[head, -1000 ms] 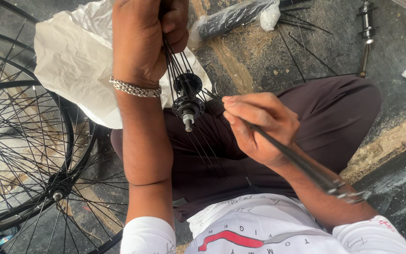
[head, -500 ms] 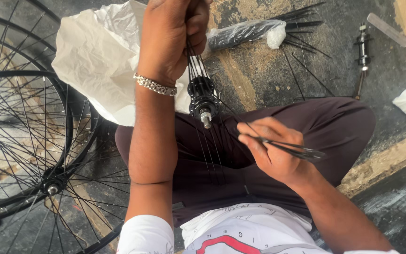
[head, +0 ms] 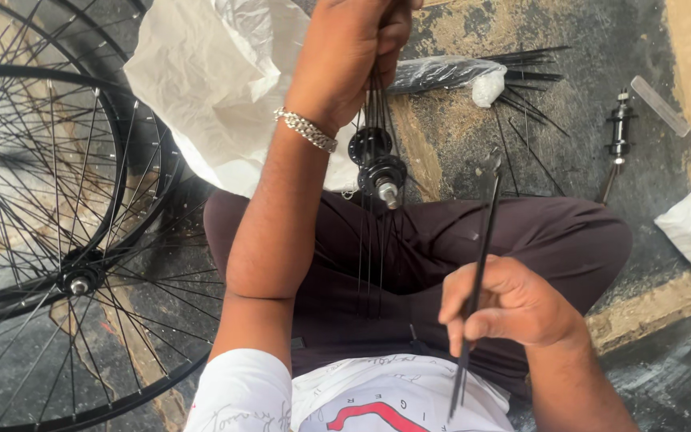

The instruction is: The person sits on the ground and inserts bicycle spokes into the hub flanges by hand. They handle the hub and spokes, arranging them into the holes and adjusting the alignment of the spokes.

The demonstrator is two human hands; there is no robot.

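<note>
Left hand (head: 349,60) at twelve o'clock clamps spokes (head: 373,240) dangling through the hub (head: 379,164); right hand (head: 513,308) at five pinches loose spokes (head: 477,272). Risk: these could snag the hanging ones, or slip floorward.

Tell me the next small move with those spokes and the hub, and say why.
Probably bring the right hand and its bunch of spokes up to the hub. The left hand holds the hub aloft by spokes already hanging through it, and the bunch is apart from the hub.
</note>
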